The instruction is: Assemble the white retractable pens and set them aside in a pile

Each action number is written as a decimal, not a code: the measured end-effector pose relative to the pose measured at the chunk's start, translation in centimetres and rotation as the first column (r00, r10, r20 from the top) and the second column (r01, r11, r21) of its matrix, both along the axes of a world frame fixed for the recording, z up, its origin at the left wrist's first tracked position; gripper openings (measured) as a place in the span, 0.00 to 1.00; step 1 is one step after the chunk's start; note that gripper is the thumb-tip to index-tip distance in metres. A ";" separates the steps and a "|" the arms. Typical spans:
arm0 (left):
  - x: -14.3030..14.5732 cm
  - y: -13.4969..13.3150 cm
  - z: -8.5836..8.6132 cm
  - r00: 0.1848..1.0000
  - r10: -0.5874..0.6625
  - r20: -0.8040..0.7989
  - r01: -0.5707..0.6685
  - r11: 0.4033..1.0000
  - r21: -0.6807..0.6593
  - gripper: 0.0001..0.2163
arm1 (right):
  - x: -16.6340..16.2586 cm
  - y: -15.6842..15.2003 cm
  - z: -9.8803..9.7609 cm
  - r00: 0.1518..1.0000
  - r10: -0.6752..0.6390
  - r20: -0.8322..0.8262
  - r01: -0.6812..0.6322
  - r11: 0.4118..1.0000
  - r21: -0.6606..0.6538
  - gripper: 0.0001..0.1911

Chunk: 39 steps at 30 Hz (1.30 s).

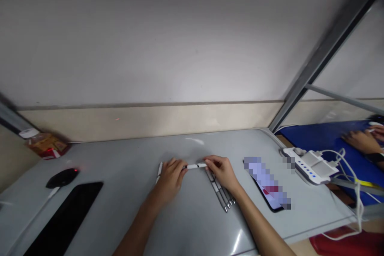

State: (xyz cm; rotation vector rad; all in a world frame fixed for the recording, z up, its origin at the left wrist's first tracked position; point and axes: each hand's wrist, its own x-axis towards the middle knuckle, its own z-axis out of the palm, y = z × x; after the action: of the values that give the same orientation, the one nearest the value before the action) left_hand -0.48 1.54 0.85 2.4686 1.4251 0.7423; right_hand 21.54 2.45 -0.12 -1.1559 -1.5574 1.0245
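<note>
Both your hands work over the grey table (120, 168), and a blue table (309, 134) lies well off past your right hand, with another person's hand (360, 142) over it. Left of your left hand and nearer to you is a long black flat object (67, 216). Well to the right of your right hand is a white power strip (309, 166), and between the two, a phone (265, 186). Far left of your left hand stands a bottle (46, 144), with a black mouse (63, 177) just nearer you.

Your left hand (171, 176) and right hand (222, 172) each have their fingers closed on one end of the same white pen (193, 166), which lies level across the gap between them. Beneath and just nearer you than your right hand, pens (218, 193) lie side by side, tips toward you; whether your fingers touch them, you cannot tell. A slim white piece (159, 171) sits just left of your left hand, partly hidden by it.
</note>
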 end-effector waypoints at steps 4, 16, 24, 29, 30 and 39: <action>0.0 0.0 0.2 1.000 -0.007 -0.010 0.008 1.000 0.028 0.11 | -0.1 0.0 0.1 0.998 0.042 0.037 -0.040 0.999 -0.036 0.22; -0.2 -0.1 0.7 1.000 0.018 0.024 -0.019 1.000 0.007 0.11 | 0.7 -0.2 1.1 0.985 0.136 0.106 -0.133 0.990 -0.039 0.21; -0.1 -0.2 0.8 1.000 0.012 0.011 -0.012 1.000 0.001 0.10 | 0.5 -0.5 1.1 0.983 0.167 0.073 -0.163 0.985 -0.047 0.17; -0.1 -0.3 0.8 1.000 0.005 0.024 -0.005 1.000 -0.006 0.11 | 0.5 -0.5 0.9 0.988 0.145 0.062 -0.141 0.988 -0.064 0.19; -0.1 -0.3 0.9 1.000 0.007 0.026 -0.006 1.000 -0.012 0.11 | 0.5 -0.5 0.9 0.990 0.135 0.047 -0.134 0.990 -0.033 0.22; -0.1 -0.3 0.8 0.998 0.022 0.063 -0.019 0.998 -0.052 0.13 | 0.3 -0.4 0.9 0.986 0.144 0.087 -0.145 0.989 -0.005 0.18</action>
State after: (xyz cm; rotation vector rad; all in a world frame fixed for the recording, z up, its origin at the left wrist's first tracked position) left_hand -0.60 1.21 1.64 2.3739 1.4308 0.7708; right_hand 21.88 2.01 0.77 -1.1118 -1.7313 1.0793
